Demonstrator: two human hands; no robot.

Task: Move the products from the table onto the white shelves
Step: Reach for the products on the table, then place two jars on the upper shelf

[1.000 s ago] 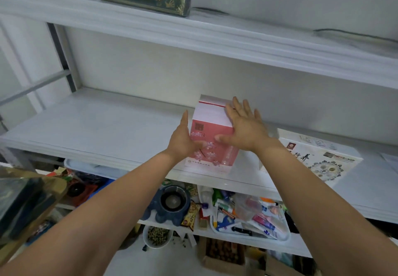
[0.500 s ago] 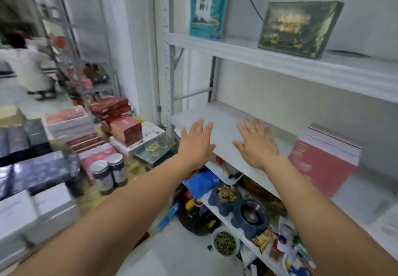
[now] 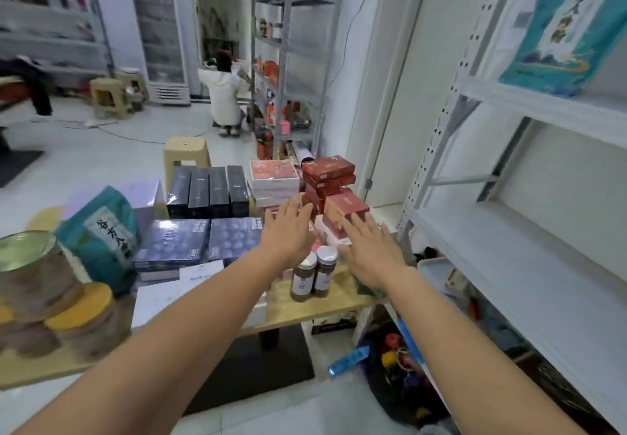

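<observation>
My left hand (image 3: pixel 286 231) and my right hand (image 3: pixel 368 248) stretch out empty over the wooden table (image 3: pixel 325 302), fingers straight and spread. Under and beyond them lie red boxes (image 3: pixel 342 209), stacked red boxes (image 3: pixel 327 171), pink-and-white boxes (image 3: pixel 274 176) and two brown jars with white lids (image 3: pixel 314 273). Dark blue boxes (image 3: pixel 207 190) and flat blue boxes (image 3: pixel 203 239) fill the table's middle. A teal bag (image 3: pixel 101 231) and tins (image 3: pixel 30 271) stand at the left. The white shelves (image 3: pixel 509 251) run along the right.
A teal bag (image 3: pixel 563 27) stands on the upper white shelf. Low bins and clutter (image 3: pixel 397 366) sit on the floor under the shelves. A beige stool (image 3: pixel 185 156) stands behind the table. A person in white (image 3: pixel 224 95) crouches by a far grey rack (image 3: pixel 291 61).
I let go of the pink box on the shelf and turned left to the table. Both empty hands swung from the shelf to above the red boxes and jars.
</observation>
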